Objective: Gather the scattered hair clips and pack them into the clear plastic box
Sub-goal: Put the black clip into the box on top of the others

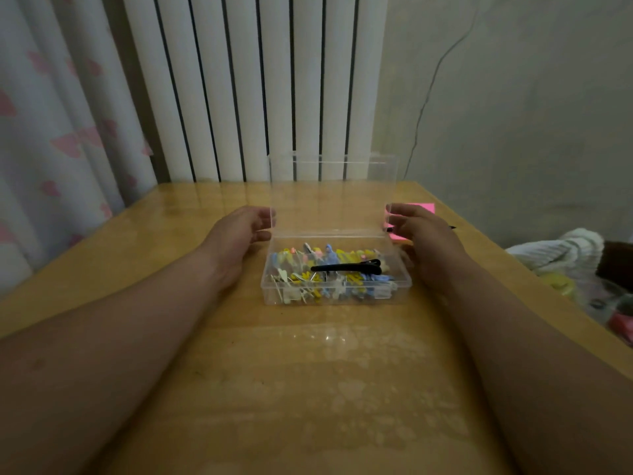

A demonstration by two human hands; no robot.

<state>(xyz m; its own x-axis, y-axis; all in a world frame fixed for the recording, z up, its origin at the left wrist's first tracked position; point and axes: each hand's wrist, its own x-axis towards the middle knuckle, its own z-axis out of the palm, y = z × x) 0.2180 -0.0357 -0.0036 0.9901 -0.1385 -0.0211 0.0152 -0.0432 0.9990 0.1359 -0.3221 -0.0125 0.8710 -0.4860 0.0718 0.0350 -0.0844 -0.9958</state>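
Note:
A clear plastic box (335, 298) sits mid-table with its lid (332, 193) standing upright at the back. Inside lie several small hair clips (301, 277) in yellow, blue and white, with a long black clip (346, 267) across the top. My left hand (239, 234) is at the lid's left edge, fingers and thumb curled onto it. My right hand (424, 238) mirrors it on the lid's right edge. No loose clips show on the wooden table (308, 371).
A pink sticky note (426, 209) lies behind my right hand, partly hidden, with a thin dark object beside it. Off the table's right edge lie white cloth (561, 252) and colourful clutter. A white radiator (257, 80) and a curtain (51, 132) stand behind.

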